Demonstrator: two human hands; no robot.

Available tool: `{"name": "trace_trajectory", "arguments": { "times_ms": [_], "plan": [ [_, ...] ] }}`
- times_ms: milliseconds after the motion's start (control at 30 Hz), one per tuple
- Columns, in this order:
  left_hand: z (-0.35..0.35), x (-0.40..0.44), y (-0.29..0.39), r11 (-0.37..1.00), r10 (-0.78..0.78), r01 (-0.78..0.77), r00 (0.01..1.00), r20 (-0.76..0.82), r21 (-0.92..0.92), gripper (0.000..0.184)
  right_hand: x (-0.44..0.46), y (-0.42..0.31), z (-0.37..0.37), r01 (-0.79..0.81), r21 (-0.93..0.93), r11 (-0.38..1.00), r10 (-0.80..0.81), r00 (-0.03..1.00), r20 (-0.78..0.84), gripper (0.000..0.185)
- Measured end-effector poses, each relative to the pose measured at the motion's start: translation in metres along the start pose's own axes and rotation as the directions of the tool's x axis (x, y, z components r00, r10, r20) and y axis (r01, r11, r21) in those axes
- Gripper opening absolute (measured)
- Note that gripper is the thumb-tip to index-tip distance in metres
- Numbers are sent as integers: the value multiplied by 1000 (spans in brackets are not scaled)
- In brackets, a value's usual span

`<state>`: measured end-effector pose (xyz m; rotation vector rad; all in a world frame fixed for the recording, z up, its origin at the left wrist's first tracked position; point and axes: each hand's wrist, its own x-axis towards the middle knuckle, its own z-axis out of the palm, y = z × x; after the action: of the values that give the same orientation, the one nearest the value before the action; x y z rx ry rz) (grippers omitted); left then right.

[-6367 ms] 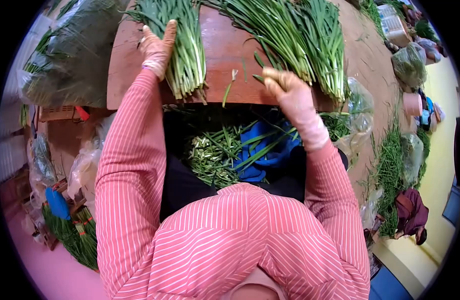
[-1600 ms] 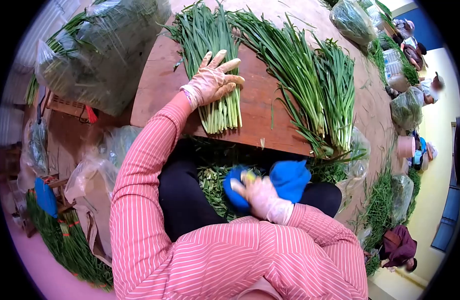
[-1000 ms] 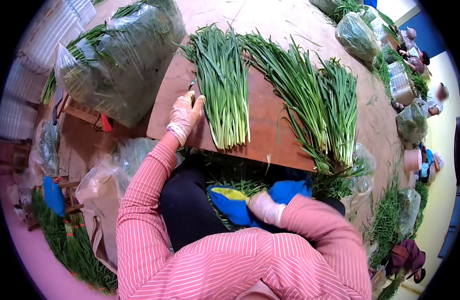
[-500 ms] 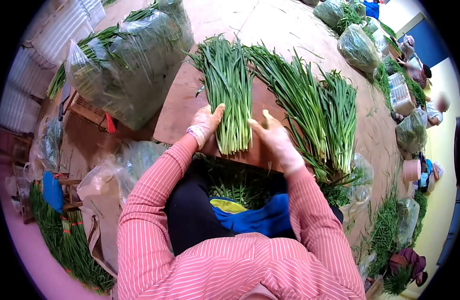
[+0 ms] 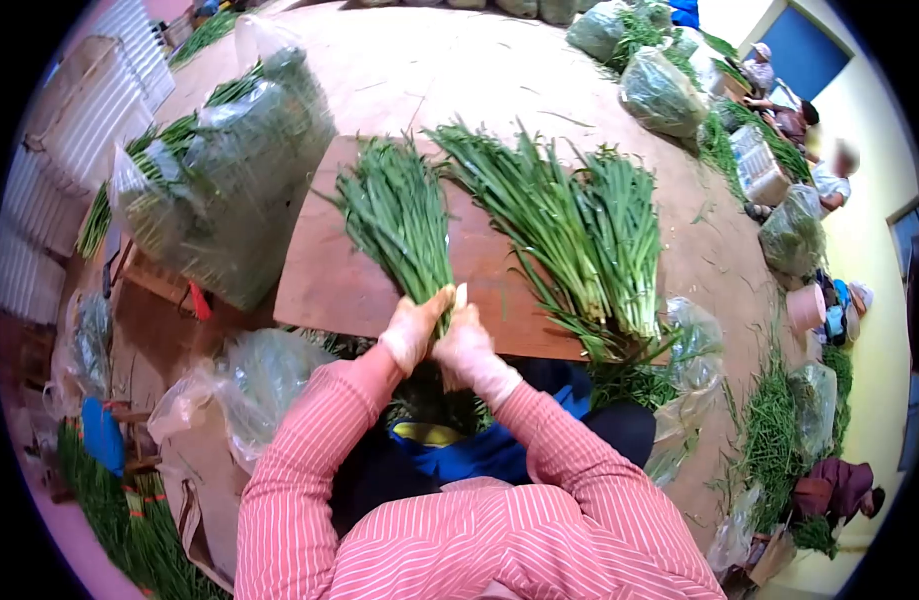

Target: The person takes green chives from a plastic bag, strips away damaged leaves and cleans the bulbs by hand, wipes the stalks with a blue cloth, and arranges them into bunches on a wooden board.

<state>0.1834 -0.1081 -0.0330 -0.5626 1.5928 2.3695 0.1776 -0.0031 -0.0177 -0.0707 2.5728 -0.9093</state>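
Note:
Near the front edge of the brown board [image 5: 329,285], my gloved left hand [image 5: 411,328] and gloved right hand [image 5: 466,345] are both closed round the stem end of a bundle of long green leaves [image 5: 399,205]. The two hands touch or nearly touch, and the pale stem ends are mostly hidden between them. The leaves fan out away from me across the board. To the right lie more leafy stalks [image 5: 539,230] in two overlapping piles. A blue cloth with a yellow patch [image 5: 469,455] rests on my lap.
A big plastic bag of greens [image 5: 229,190] stands at the left, with a blue stool [image 5: 102,436] and tied bundles [image 5: 139,530] below it. Plastic bags [image 5: 664,95], a pink bucket [image 5: 806,307] and loose greens [image 5: 774,420] line the right side. Several people sit at the far right.
My right hand has left the lap cloth and come up to the bundle. Both hands have closed round its stems, which are now bunched together and drawn to the board's front edge.

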Motion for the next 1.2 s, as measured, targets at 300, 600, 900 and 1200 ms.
{"name": "trace_trajectory", "arguments": {
  "times_ms": [300,600,900,1200],
  "plan": [
    [18,-79,-33,994,-89,92,994,-55,54,40,-84,47,-2,34,-20,999,-29,975,218,116],
    [8,-72,-64,876,-190,212,977,93,-434,24,-98,46,-22,247,-126,961,-196,926,322,112],
    [16,-84,-44,732,-122,189,982,146,-654,24,-66,33,-74,206,69,976,-216,954,207,77],
    [12,-81,-46,871,-88,210,956,279,-444,36,-25,58,-65,55,205,977,-90,982,165,93]
  ]
}}
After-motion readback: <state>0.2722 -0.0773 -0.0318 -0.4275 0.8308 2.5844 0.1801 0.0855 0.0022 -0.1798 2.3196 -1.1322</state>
